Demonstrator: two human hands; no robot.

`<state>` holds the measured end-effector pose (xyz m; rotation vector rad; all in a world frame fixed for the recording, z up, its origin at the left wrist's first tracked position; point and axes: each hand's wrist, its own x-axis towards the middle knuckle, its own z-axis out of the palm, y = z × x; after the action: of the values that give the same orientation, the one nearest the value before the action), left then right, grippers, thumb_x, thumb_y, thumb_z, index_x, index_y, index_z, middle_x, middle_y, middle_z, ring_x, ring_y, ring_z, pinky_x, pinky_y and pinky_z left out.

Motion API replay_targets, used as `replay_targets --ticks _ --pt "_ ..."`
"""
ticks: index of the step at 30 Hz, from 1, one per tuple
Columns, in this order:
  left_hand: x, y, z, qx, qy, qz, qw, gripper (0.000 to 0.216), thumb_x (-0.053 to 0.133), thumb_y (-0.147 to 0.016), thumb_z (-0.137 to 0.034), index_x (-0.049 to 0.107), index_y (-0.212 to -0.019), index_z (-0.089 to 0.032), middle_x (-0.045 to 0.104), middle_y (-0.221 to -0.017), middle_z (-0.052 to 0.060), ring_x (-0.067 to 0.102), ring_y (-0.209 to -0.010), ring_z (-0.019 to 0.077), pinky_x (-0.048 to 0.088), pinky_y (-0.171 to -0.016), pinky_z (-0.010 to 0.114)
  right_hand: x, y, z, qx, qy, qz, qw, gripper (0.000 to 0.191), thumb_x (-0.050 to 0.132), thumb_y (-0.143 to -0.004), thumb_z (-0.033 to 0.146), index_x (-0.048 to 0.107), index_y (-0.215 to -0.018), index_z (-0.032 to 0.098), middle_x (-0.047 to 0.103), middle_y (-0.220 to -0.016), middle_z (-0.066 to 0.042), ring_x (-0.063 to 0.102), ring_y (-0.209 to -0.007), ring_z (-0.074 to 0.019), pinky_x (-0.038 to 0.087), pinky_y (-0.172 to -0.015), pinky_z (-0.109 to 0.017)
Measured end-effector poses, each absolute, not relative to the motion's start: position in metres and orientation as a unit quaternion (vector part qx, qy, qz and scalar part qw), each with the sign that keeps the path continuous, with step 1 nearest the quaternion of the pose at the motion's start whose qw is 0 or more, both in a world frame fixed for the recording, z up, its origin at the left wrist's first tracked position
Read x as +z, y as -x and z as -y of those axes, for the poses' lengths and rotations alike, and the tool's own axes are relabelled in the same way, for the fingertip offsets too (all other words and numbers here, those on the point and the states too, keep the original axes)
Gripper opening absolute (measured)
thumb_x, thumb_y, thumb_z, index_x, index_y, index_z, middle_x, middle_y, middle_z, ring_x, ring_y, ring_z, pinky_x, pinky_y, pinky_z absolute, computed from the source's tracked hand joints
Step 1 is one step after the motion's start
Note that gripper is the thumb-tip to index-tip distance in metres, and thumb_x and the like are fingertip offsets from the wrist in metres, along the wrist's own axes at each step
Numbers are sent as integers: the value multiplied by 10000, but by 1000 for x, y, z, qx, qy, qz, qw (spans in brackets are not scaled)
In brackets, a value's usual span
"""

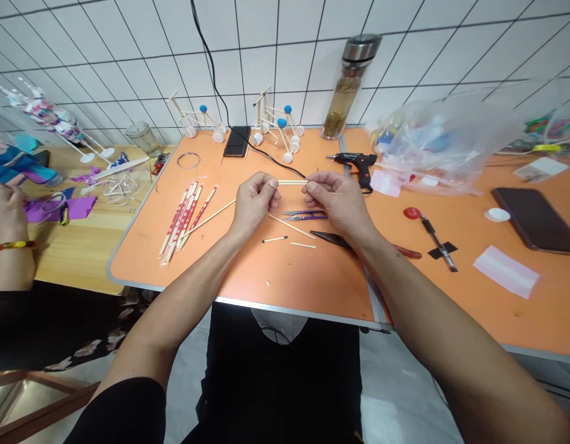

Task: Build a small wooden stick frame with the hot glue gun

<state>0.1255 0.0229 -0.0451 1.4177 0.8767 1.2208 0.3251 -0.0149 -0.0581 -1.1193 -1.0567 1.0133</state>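
Wooden sticks, pinched by left hand and right hand, ends hidden, pliers partly covered

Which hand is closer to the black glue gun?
The right: the right hand is close to the glue gun, on its near side and slightly left. The left hand is farther left, at the other end of the short sticks.

Location type: craft workshop; home or business use cannot be determined. Indicators: an orange table against a tiled wall, stick models and a glue gun near the back edge, wrapped sticks near the left edge, snips and pliers between front and back edges.
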Motion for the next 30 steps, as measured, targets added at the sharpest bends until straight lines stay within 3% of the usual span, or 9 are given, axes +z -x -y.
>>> replay_targets --ticks 4,8,24,30 --pt "-45 -127 -23 510 -585 -363 516 310 764 -1036 -320 642 -778 -199 686 -637 -29 581 -486 79 441 -471 187 -58 -324 15 420 490 471 601 584 963 -739 721 755 -928 209 796 -865 -33 693 -664 -113 627 -629 -232" --pt "-48 -127 -24 514 -583 -357 518 289 765 -1025 -322 655 -789 -198 697 -647 -24 588 -487 82 454 -472 191 -57 -323 16 422 494 480 589 634 931 -731 795 749 -914 216 797 -873 -36 688 -663 -116 624 -623 -237" --pt "-45 -128 -22 502 -572 -362 538 316 778 -1024 -293 640 -758 -193 689 -624 -27 581 -471 77 444 -458 182 -57 -324 17 383 504 511 581 553 956 -743 699 717 -864 215 750 -766 -15 670 -620 -130 604 -592 -261" --pt "-44 -128 -20 484 -535 -370 585 338 795 -1024 -439 659 -840 -191 718 -677 -20 621 -496 76 470 -481 179 -57 -325 18 284 522 555 582 442 850 -903 644 724 -934 222 747 -795 -12 676 -632 -148 567 -596 -278"
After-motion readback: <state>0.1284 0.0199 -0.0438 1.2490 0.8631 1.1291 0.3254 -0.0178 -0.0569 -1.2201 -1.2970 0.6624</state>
